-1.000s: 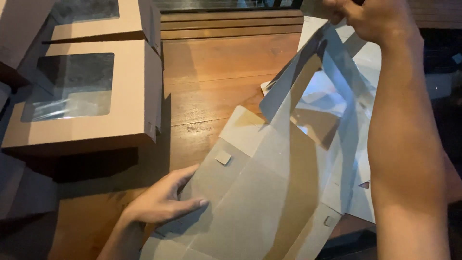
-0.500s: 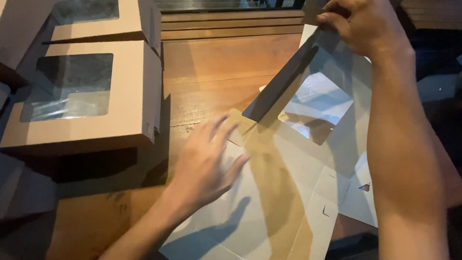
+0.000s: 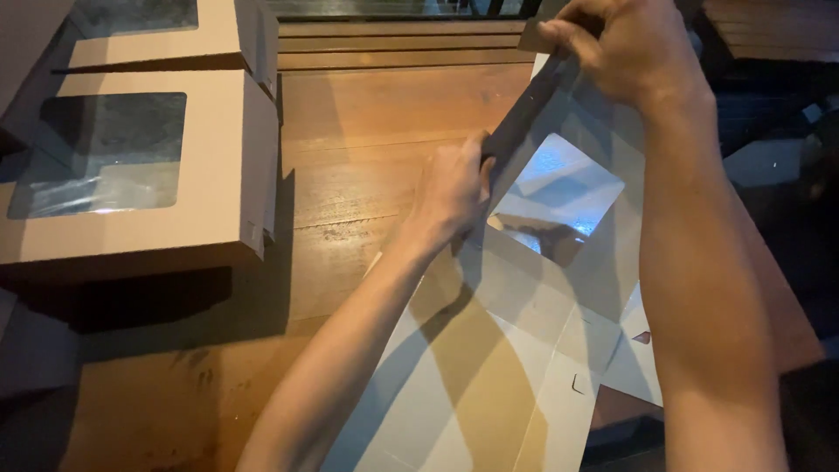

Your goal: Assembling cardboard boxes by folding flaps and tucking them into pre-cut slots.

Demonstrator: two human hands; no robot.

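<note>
A flat, unfolded cardboard box blank (image 3: 489, 367) with a clear plastic window (image 3: 559, 197) lies on the wooden desk (image 3: 367, 149), reaching from the near edge up toward the far right. One long side flap (image 3: 524, 114) of the blank is raised on edge, running diagonally between the 2 hands. The left hand (image 3: 450, 192) sits at the lower end of that flap, its grip pressed together on the flap's edge just beside the window's near-left corner. The right hand (image 3: 625, 44) is at the upper end, near the top of the view, fingers curled and pinching the flap's far end. Both forearms cast shadows across the pale card. To the left on the desk stand 2 finished brown boxes, each with a see-through lid panel: the nearer box (image 3: 131, 166) well apart from the blank, and a farther box (image 3: 166, 35) touching it just behind.
</note>
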